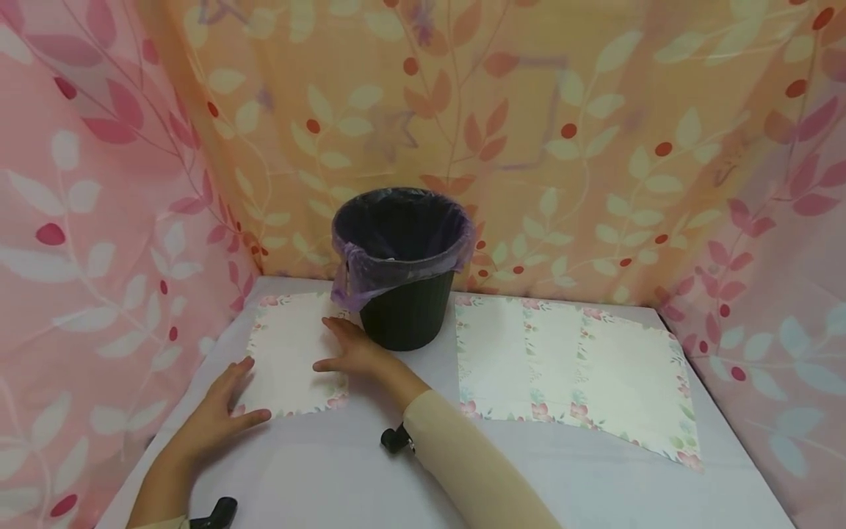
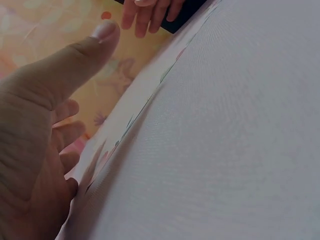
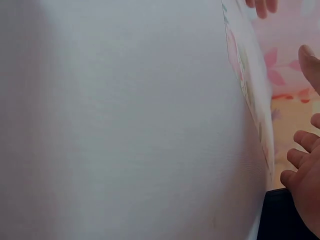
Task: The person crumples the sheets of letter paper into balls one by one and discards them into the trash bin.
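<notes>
A white sheet of paper [image 1: 291,360] with a floral border lies on the left part of the table. At its left edge is my left hand [image 1: 221,404], thumb and fingers spread apart, with nothing held. My right hand [image 1: 353,353] reaches over the sheet's right edge, its fingers extended and apart, also holding nothing. In the left wrist view, my left thumb [image 2: 75,65] is raised and the fingers reach down beside the paper's edge. The right wrist view catches part of my right hand [image 3: 307,175] alongside the paper's rim.
Behind the right hand stands a black bin [image 1: 406,316] lined with a purple bag [image 1: 350,283]. Right of it lie three overlapping floral-bordered sheets [image 1: 634,382]. Patterned curtains [image 1: 529,147] enclose the table [image 1: 317,477] at the back and both sides.
</notes>
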{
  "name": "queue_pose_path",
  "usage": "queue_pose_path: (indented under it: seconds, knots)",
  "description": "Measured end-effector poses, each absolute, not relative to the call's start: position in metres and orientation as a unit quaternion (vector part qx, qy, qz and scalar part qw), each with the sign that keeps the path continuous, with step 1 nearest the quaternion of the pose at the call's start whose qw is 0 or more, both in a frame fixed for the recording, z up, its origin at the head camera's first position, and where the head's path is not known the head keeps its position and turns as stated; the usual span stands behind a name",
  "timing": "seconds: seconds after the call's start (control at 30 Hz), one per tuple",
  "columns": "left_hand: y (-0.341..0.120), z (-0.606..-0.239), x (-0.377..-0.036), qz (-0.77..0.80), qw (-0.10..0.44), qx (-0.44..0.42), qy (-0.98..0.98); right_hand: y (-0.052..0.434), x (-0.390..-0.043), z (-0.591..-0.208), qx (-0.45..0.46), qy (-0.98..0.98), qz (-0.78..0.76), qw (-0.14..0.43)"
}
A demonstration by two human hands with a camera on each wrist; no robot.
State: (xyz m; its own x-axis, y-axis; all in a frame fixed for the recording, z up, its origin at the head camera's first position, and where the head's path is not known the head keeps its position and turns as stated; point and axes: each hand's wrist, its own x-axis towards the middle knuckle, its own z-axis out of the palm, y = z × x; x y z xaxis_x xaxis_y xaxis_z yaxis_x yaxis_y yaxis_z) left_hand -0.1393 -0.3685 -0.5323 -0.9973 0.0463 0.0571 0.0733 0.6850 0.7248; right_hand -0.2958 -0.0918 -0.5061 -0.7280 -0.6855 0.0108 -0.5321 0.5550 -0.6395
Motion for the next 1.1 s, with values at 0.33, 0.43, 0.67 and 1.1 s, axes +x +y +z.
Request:
queue_pose_path:
  seconds: [0.33,0.43,0.67,1.1]
  knots:
    - [-0.371,-0.541,-0.142,-0.353,0.026,-0.024,-0.935,-0.103,-0.308,-0.522,-0.307,0.894,-0.293,0.146]
    - [-0.371,-0.542,-0.142,-0.337,0.022,-0.012,-0.941,-0.105,-0.308,-0.524,-0.304,0.899,-0.278,0.147]
    - [-0.369,-0.542,-0.146,-0.317,0.001,0.017,-0.948,-0.108,-0.308,-0.528,-0.333,0.918,-0.187,0.108]
    - [-0.367,-0.537,-0.145,-0.303,-0.010,0.038,-0.952,-0.107,-0.310,-0.533,-0.352,0.917,-0.158,0.104]
